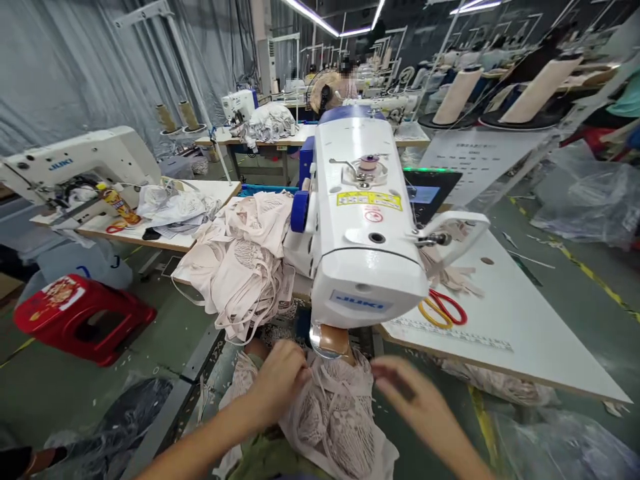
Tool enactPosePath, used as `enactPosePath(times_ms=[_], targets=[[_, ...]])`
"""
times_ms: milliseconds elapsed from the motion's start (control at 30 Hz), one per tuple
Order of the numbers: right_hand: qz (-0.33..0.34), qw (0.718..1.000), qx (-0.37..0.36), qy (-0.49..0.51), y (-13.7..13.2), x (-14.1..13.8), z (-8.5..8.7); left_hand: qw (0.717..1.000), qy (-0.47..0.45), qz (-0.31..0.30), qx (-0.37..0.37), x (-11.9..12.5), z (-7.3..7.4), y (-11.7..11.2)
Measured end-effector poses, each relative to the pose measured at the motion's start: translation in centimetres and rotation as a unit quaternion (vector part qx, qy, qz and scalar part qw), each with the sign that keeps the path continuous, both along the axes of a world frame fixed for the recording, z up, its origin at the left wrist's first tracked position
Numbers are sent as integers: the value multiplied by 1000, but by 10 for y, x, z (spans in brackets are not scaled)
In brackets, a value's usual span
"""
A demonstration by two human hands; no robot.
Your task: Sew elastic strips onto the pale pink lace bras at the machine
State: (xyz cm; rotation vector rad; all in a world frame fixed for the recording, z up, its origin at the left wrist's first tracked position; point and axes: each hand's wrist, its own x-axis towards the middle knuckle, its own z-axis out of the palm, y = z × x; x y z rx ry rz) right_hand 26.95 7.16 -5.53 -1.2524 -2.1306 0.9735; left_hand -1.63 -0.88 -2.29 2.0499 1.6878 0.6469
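A beige lace bra [340, 413] hangs over my lap, its upper edge beneath the needle end of a white JUKI sewing machine [370, 267]. My left hand [286, 370] is closed at the garment's left upper edge, fingers curled and pinching the fabric. On the other side, my right hand [413, 393] is slightly blurred, with thumb and fingers apart beside the bra's right edge; whether it touches the cloth is unclear. A brown plate [334, 340] on the machine head covers the needle area. Left of the machine lies a heap of similar beige lace garments [240, 260].
Red-and-yellow scissors [443, 310] and a ruler [450, 333] lie on the white table [530, 313] at right. At left stand a red stool [83, 317] and another sewing machine [85, 167] with a bottle [119, 203]. Thread cones [457, 97] rise behind.
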Motion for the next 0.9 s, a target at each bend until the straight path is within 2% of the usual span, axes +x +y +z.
enactPosePath(times_ms=[67, 133, 233, 300, 367, 433, 467, 567, 667, 800, 900], targets=[[112, 992, -63, 7, -35, -18, -3, 996, 51, -43, 60, 14, -8, -4], [120, 988, -95, 33, -57, -34, -6, 991, 63, -78, 92, 29, -8, -5], [42, 974, -155, 159, -67, -54, -4, 988, 33, -82, 129, 50, 4, -3], [-36, 948, -203, 243, -66, -64, 6, 994, -56, -32, 86, 63, 15, -1], [-117, 925, -225, 284, -61, -71, 20, 987, -161, 27, 11, 73, 24, 0], [-163, 916, -217, 294, -51, -74, 36, 970, -230, 66, -45, 76, 29, 1], [-169, 916, -209, 297, -45, -74, 42, 967, -237, 73, -54, 74, 30, 1], [-163, 928, -170, 289, -17, -72, 54, 983, -161, 80, -25, 60, 29, 4], [-138, 954, -116, 239, 13, -71, 56, 996, -12, 69, 61, 45, 27, 12], [-82, 971, -97, 203, 41, -75, 59, 972, 136, 24, 190, 37, 28, 23], [-67, 978, -73, 186, 52, -80, 66, 958, 183, 40, 217, 36, 33, 30]])
